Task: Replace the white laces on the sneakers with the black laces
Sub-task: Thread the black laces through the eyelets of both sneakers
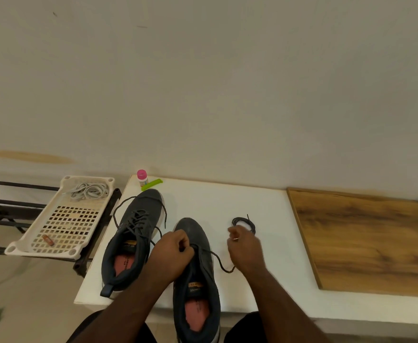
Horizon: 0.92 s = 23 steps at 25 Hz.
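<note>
Two dark grey sneakers stand on a white table (264,280). The left sneaker (133,233) carries a black lace threaded through its eyelets. The right sneaker (198,280) lies nearer to me. My left hand (170,256) pinches a black lace (217,261) at that shoe's eyelets. The lace trails right to my right hand (243,248), which is blurred with curled fingers beside a coiled part of the lace (243,222). The white laces (89,190) lie heaped in a white perforated tray (29,243) at the left.
A small pink-capped bottle (142,177) and a green clip (151,184) sit at the table's back left corner. A wooden board (366,241) covers the table's right side. The tray rests on a black metal rack (2,209) and holds a small brown item (48,240).
</note>
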Each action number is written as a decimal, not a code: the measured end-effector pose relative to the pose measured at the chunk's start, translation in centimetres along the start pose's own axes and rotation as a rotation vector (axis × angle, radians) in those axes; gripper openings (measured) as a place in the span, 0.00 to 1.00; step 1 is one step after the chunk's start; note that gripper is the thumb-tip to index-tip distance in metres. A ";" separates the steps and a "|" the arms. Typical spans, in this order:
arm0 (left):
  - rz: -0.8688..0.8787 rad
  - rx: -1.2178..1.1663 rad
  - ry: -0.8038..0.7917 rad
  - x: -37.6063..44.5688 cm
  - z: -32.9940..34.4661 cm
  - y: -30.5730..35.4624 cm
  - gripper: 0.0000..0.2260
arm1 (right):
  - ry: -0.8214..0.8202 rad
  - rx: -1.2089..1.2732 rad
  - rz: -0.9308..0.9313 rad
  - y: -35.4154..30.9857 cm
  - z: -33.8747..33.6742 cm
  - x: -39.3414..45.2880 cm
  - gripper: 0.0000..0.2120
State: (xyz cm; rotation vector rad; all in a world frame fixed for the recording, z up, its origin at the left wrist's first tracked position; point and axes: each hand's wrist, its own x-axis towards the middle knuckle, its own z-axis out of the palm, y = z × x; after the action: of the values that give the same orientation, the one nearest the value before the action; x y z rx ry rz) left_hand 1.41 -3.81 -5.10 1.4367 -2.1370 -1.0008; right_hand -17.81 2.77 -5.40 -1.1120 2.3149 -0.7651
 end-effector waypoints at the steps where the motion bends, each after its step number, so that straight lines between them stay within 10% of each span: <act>1: -0.022 -0.001 0.011 -0.1 0.3 0.1 0.05 | 0.047 -0.078 0.012 1.0 -0.7 0.9 0.16; 9: 0.075 0.123 0.142 -0.3 1.7 3.7 0.08 | -0.111 -0.541 -0.114 3.2 -0.2 3.4 0.18; 15: -0.170 -0.214 -0.281 2.3 3.2 9.2 0.25 | -0.030 0.881 0.205 -1.2 -3.8 0.8 0.14; 18: -0.177 -0.288 -0.552 2.6 3.5 10.2 0.24 | -0.048 1.218 0.246 -2.3 -6.6 -0.1 0.15; 23: -0.158 -0.232 -0.226 3.5 3.5 9.7 0.19 | -0.100 1.371 0.367 -1.3 -7.8 0.1 0.16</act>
State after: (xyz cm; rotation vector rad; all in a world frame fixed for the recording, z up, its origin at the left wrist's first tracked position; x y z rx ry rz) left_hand -8.52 -3.55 -0.58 1.4529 -1.9964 -1.4808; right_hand -21.93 4.18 1.26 -0.0792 1.2500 -1.6412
